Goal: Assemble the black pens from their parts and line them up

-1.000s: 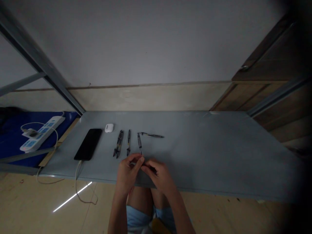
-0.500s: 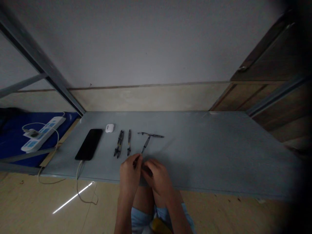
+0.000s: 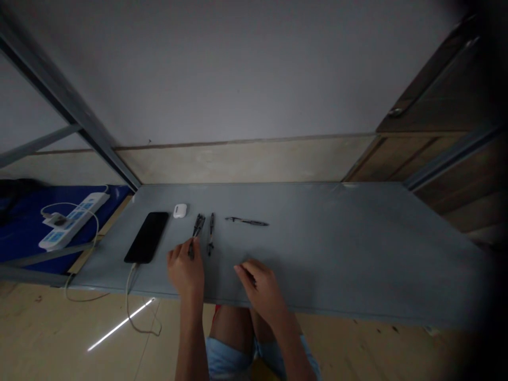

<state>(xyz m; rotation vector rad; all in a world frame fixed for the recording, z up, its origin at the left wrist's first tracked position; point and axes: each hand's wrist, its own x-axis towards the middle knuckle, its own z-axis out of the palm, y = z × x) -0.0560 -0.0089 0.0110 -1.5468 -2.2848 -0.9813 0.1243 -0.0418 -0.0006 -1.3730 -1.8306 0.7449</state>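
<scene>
My left hand [image 3: 186, 267] is closed at the lower end of a small bundle of dark pens [image 3: 198, 224], pinching a pen [image 3: 191, 248] there. How many pens lie together is hard to make out. Just right of them, a single pen [image 3: 211, 233] lies lengthwise on the grey tabletop [image 3: 337, 243]. Farther right, another pen [image 3: 246, 221] lies crosswise. My right hand [image 3: 260, 288] rests near the table's front edge, fingers curled in, and nothing shows in it.
Left of the pens are a black phone [image 3: 146, 238] with a cable [image 3: 127, 296] and a white earbud case [image 3: 180, 210]. A white power strip [image 3: 75, 222] lies on a blue surface at far left. Metal posts [image 3: 107, 156] frame the table, with a wall behind.
The pen that both hands held in the middle has gone left with my left hand to the bundle. My right hand stays near its place, now apart from the left.
</scene>
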